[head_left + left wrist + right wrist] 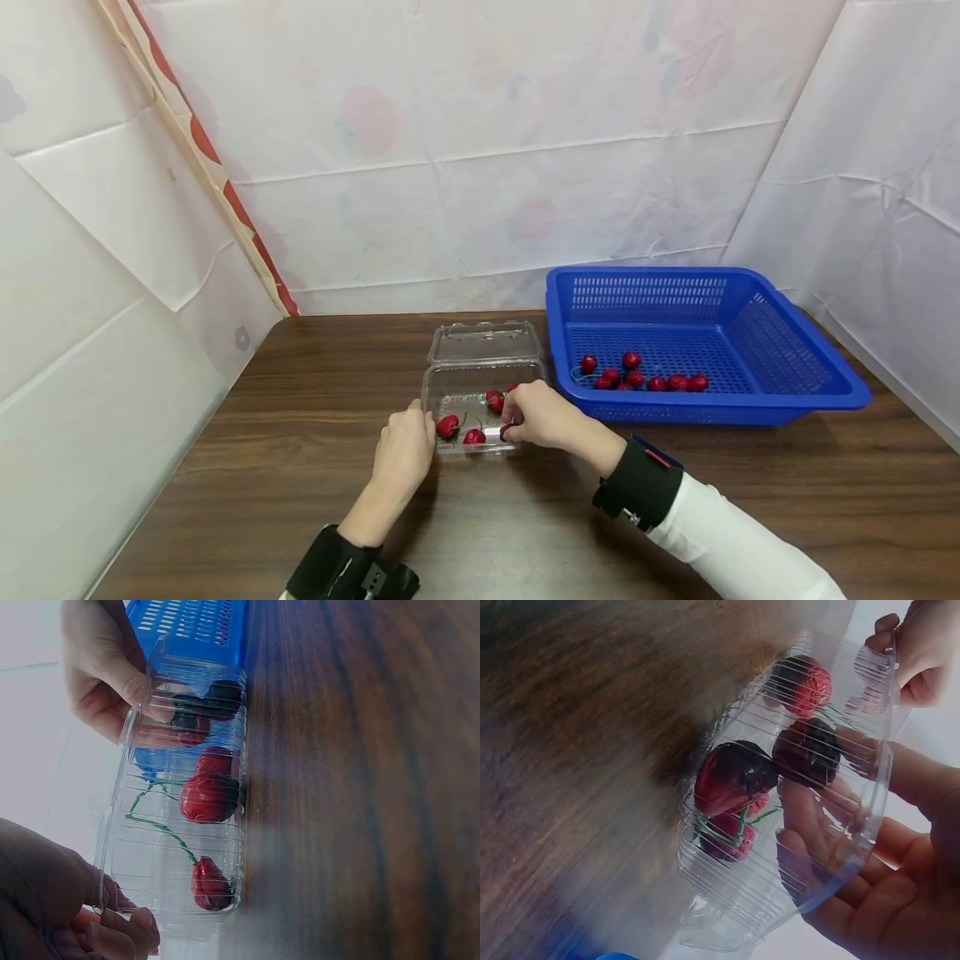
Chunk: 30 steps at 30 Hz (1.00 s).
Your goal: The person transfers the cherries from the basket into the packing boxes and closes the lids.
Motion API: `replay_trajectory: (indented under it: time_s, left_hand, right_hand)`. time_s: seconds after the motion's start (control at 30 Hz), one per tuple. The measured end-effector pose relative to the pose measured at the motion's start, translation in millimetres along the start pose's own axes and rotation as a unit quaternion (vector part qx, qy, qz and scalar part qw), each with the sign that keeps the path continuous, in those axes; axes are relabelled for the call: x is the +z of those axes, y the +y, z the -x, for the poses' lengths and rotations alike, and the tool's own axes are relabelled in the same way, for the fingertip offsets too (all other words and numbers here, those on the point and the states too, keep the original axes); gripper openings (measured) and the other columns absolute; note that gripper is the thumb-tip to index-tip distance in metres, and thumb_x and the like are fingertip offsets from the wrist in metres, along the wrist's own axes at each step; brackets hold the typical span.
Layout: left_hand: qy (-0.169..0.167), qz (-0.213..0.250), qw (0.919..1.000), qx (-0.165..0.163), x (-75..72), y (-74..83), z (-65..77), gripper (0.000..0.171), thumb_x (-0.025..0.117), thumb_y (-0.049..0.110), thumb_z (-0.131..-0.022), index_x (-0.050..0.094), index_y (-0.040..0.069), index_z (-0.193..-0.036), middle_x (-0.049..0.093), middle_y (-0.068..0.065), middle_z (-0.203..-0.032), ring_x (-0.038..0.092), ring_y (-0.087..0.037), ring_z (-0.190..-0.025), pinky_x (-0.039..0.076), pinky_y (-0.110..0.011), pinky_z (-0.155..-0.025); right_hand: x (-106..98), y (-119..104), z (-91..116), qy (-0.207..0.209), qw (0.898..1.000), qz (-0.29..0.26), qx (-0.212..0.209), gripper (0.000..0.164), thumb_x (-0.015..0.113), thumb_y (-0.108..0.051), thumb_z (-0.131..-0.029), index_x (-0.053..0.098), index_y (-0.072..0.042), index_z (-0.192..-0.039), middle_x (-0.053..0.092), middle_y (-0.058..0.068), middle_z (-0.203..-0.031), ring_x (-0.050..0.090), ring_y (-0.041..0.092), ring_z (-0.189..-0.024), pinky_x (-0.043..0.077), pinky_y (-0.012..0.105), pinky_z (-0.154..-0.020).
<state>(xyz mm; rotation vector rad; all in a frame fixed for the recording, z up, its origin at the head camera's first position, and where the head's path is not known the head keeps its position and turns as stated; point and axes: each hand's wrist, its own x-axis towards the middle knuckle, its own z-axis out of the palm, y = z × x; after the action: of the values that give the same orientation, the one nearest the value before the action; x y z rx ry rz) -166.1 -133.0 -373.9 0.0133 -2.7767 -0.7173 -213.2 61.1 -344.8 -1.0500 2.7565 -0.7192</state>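
Observation:
A clear plastic clamshell box point(487, 375) stands on the table with its lid folded back. Several red cherries with green stems lie inside, among them one at the left point(447, 427) and one near the front wall point(474, 437). My left hand point(405, 446) grips the box's left rim, its fingers curled over the edge in the left wrist view. Reaching into the right side of the box, my right hand point(543, 415) pinches a dark red cherry point(806, 752) between thumb and fingers, low inside the box.
A blue perforated plastic basket point(705, 410) stands close to the right of the box, with several more cherries point(633, 379) in its front left part. The brown wooden table point(300, 483) meets pale patterned sheets point(450, 208) at the back and sides.

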Motion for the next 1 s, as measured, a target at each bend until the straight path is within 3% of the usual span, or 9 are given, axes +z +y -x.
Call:
replay_trajectory:
  time_s: [0.33,0.63,1.0]
  left_hand:
    - [0.002,0.002,1.0000,0.000,-0.2,0.5,0.2,0.024,0.052,0.006,-0.088,0.056,-0.015,-0.100,0.059,-0.022,-0.070,0.053,-0.021,-0.049,0.040,-0.031,-0.037]
    - [0.008,-0.003,1.0000,0.000,-0.2,0.0,0.0,0.021,0.052,0.006,-0.088,0.057,-0.013,-0.095,0.059,-0.022,-0.069,0.058,-0.028,-0.052,0.041,-0.034,-0.038]
    - [0.006,0.000,1.0000,0.000,-1.3,0.1,0.0,0.018,0.052,0.006,-0.088,0.057,-0.011,-0.090,0.058,-0.019,-0.066,0.056,-0.025,-0.051,0.041,-0.034,-0.038]
  right_hand:
    - [-0.7,-1.7,-2.5,-0.013,1.000,-0.005,0.026,0.010,0.073,-0.011,-0.074,0.064,-0.006,-0.073,0.053,-0.003,-0.063,0.047,0.010,-0.059,0.040,0.025,-0.053]
    - [-1.4,-4.1,-1.7,-0.003,1.000,-0.003,0.014,0.009,0.070,-0.010,-0.076,0.063,-0.008,-0.071,0.050,-0.004,-0.060,0.044,0.010,-0.056,0.037,0.023,-0.050]
    - [-12.0,-13.7,3.0,0.017,1.000,-0.004,-0.001,0.006,0.067,-0.008,-0.078,0.064,-0.007,-0.074,0.053,-0.005,-0.060,0.046,0.007,-0.054,0.041,0.022,-0.051]
